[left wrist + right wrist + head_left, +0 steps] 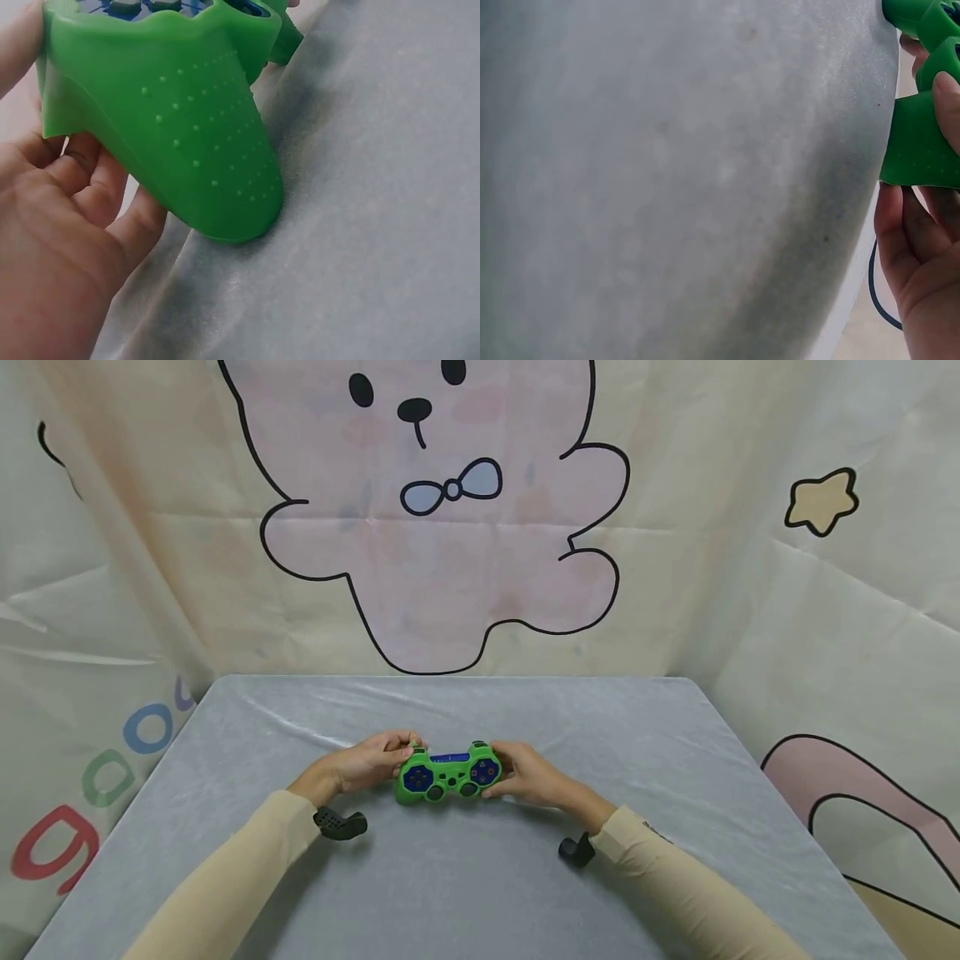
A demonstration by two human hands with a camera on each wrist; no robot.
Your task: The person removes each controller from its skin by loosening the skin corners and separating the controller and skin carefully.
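A game controller (452,774) in a green silicone cover, with dark blue button faces and two thumbsticks, is held between both hands over the middle of the table. My left hand (372,763) grips its left end, thumb near the top and fingers curled beneath. In the left wrist view, the dotted grip of the controller (202,135) slants down close over the cloth. My right hand (528,774) pinches the opposite end, thumb at the front and fingers behind. The right wrist view shows only part of the controller (922,146) at its right edge, with the right hand (930,285) below.
A grey cloth covers the table (465,893). A dark wrist-worn device (341,824) sits at the left wrist, another black device (577,850) at the right. Behind the table hangs a printed curtain (450,585) with a cartoon bear; similar fabric borders both sides.
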